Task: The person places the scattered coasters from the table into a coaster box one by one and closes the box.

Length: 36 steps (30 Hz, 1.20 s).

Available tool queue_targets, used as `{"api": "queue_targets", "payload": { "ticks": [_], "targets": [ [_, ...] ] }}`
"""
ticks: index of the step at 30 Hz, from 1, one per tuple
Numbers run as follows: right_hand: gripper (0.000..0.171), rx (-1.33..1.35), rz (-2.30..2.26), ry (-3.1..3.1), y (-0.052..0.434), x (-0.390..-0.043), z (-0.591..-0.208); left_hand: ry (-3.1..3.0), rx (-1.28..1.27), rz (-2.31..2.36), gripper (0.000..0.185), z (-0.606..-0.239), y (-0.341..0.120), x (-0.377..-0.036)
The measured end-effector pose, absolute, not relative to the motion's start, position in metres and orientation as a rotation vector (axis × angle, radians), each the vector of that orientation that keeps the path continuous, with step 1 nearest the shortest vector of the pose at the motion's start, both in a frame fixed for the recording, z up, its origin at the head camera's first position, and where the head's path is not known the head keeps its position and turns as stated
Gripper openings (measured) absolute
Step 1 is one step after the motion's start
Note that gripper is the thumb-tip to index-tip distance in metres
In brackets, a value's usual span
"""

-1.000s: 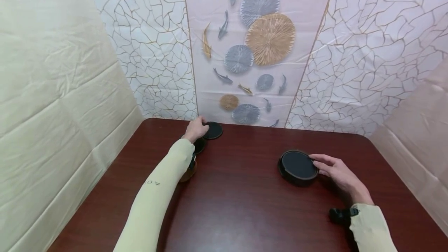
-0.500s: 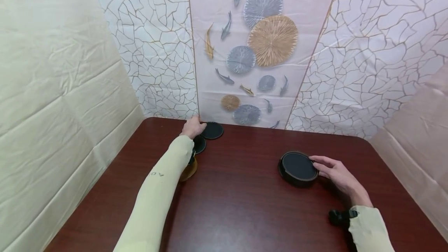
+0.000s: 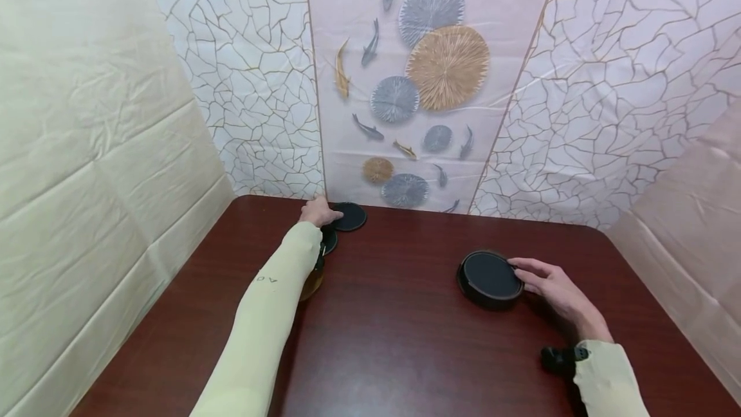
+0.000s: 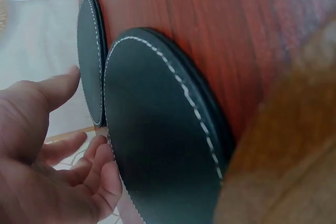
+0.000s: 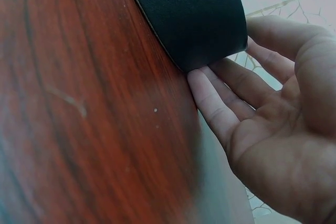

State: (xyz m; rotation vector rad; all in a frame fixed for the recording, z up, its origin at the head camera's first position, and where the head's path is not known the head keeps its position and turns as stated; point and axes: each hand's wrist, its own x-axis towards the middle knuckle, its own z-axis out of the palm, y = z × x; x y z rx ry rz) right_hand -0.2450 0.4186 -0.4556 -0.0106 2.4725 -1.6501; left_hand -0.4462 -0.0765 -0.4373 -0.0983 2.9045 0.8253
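A patterned backdrop [image 3: 399,37], cropped along the top in the head view, stands behind a red-brown table [image 3: 393,352] whose near side runs out of view. The pale left sleeve [image 3: 255,327] reaches far across it, hiding part of what lies beneath.

The right hand [image 3: 558,288] rests against a black round holder [image 3: 492,302], right of centre on the table, its fingers loosely extended and their tips touching the wall without wrapping it. The holder sits upright, with a black disc [image 3: 493,274] flat in its top; the lower wall is too dark to make out.

The left hand [image 3: 318,212], relaxed and grasping nothing, hangs at the table's far left. Its thumb points right, toward the far coaster [image 3: 352,217]; whether it touches cannot be told. Compared with a second ago, the hand has drawn slightly left of that coaster, while the right hand and holder look unmoved.

The near coaster [image 4: 163,114], partly under the wrist in the head view and cut off below in the wrist view, lies just beside the far one. Both lie flat, stitched faces up; being round, they have no long axis. A brown round thing [image 3: 311,285] is mostly covered by the sleeve.
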Motion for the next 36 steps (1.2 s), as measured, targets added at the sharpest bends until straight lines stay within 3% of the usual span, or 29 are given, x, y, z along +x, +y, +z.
{"api": "queue_targets", "payload": {
  "ticks": [17,30,33,36],
  "targets": [
    [0.063,-0.038,-1.636,2.495,0.416,-0.243,-0.454,2.776,-0.344,0.742,0.063,-0.433,-0.054,-0.451],
    [0.062,-0.020,-1.641,2.488,0.420,-0.242,-0.458,2.782,-0.222,0.949,0.070,-0.431,-0.057,-0.447],
    [0.062,-0.018,-1.640,2.483,0.420,-0.242,-0.458,2.817,-0.160,1.044,0.066,-0.429,-0.058,-0.443],
    [0.062,-0.013,-1.632,2.497,0.420,-0.243,-0.457,2.831,-0.104,1.165,0.050,-0.425,-0.057,-0.440]
  ]
}}
